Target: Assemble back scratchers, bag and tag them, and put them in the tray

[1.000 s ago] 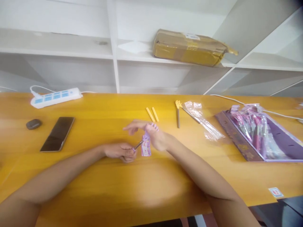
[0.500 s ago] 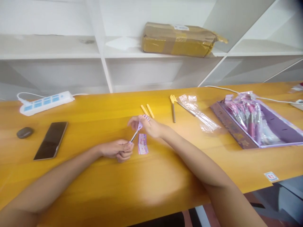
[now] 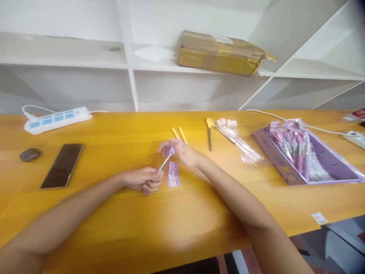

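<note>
Between my hands is a small back scratcher with a purple head (image 3: pixel 172 151) and a thin metal rod (image 3: pixel 164 163), tilted up to the right. My left hand (image 3: pixel 146 179) is closed round the rod's lower end, hiding the handle. Curled about the purple head is my right hand (image 3: pixel 182 152), and striped purple prongs poke out above its fingers. Just below the right hand, a folded purple printed card (image 3: pixel 173 174) lies on the table. Two yellow sticks (image 3: pixel 179 134) rest beyond it. To their right lie two metal rods (image 3: pixel 210 139) with a yellow claw-shaped head (image 3: pixel 210 122).
Clear plastic sleeves (image 3: pixel 239 140) lie right of the rods. A purple display box (image 3: pixel 336 161) holds several wrapped pieces. At left are a phone (image 3: pixel 62 166), a dark case (image 3: pixel 30 155) and a power strip (image 3: pixel 58 120). A taped parcel (image 3: pixel 219 53) sits on the shelf.
The view has shifted slightly, so most things sit a little differently in the picture. Both hands keep the same hold on the back scratcher.
</note>
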Demonstrator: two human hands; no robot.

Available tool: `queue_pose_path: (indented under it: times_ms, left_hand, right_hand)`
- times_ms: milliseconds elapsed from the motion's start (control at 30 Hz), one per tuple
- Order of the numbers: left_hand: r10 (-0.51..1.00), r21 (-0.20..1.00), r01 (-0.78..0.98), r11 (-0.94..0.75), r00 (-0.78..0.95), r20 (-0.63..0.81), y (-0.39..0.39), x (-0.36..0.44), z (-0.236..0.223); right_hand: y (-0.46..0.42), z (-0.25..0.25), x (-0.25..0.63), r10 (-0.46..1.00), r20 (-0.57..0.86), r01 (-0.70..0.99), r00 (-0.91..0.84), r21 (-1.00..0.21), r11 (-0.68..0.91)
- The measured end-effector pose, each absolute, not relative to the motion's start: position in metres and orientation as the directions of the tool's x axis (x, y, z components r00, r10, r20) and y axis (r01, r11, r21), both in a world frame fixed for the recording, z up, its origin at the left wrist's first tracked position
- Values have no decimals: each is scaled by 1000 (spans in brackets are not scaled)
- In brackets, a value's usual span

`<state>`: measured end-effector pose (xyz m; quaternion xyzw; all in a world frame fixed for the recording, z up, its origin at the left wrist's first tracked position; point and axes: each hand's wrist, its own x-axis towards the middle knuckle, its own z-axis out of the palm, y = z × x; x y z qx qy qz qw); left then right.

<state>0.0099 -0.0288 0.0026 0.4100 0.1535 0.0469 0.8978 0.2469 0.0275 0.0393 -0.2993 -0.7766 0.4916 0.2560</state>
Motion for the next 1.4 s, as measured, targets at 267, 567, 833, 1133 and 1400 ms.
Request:
queue_pose_path:
  times_ms: [267, 567, 833, 1133, 1400]
  left_hand:
    - [185, 804, 110, 584, 947, -264, -29, 11, 2]
    - [160, 807, 120, 579, 953, -257, -28, 11, 0]
    - [152, 794, 155, 587, 943, -296, -26, 10, 3]
    - [155, 779, 133, 613, 946, -283, -24, 10, 0]
    - [147, 794, 140, 592, 950, -277, -23, 12, 3]
  right_hand:
    - [8, 32, 278, 641, 188, 434, -744, -593, 678]
    - [-13, 10, 357, 804, 346, 740, -484, -327, 587]
    - [-13, 7, 363, 881, 289, 767, -375, -436, 470]
    - [14, 4, 462, 880, 413, 957, 234, -258, -134]
    - [23, -25, 521, 813, 177, 831, 554, -164, -531]
